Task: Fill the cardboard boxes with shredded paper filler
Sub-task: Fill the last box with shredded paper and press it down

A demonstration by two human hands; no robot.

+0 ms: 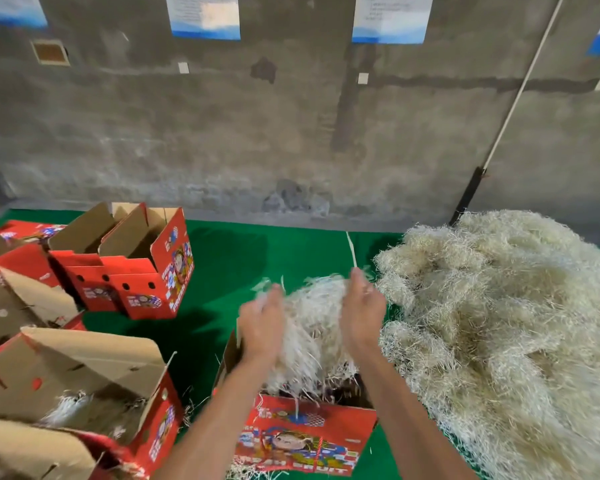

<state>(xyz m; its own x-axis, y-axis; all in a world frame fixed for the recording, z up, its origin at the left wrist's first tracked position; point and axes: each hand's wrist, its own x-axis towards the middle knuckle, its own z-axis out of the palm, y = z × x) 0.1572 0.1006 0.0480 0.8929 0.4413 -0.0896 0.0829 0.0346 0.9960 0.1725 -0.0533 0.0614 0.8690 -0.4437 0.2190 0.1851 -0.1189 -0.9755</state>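
Spilling is the main risk I see from here: the big heap of shredded paper filler [506, 323] at the right of the frame lies touching the right side of the open red box [305, 434] at lower centre, and the clump [309, 327] held above that box is wider than the opening looks, so strands could slide over the rim onto the green mat [257, 258]. A few already lie on the mat at the box's foot. The box flap at its left edge stands up loosely and could fold inward under the load, by my judgement.

Both hands flank the clump. The left hand [262, 323] presses its side with fingers fairly straight and close together; the right hand [362, 317] cups the other side, fingers lightly curved against the paper (motion blur hides whether any strand is pinched). If the hands part unevenly, the clump could tip toward the mat.

Going by size for the containers: the box at lower left [125, 403] has its flaps up and some pale filler showing inside. The centre box holds loose strands beneath the clump and looks partly filled. The two joined boxes [136, 271] at middle left stand open; no filler shows in them from this angle.
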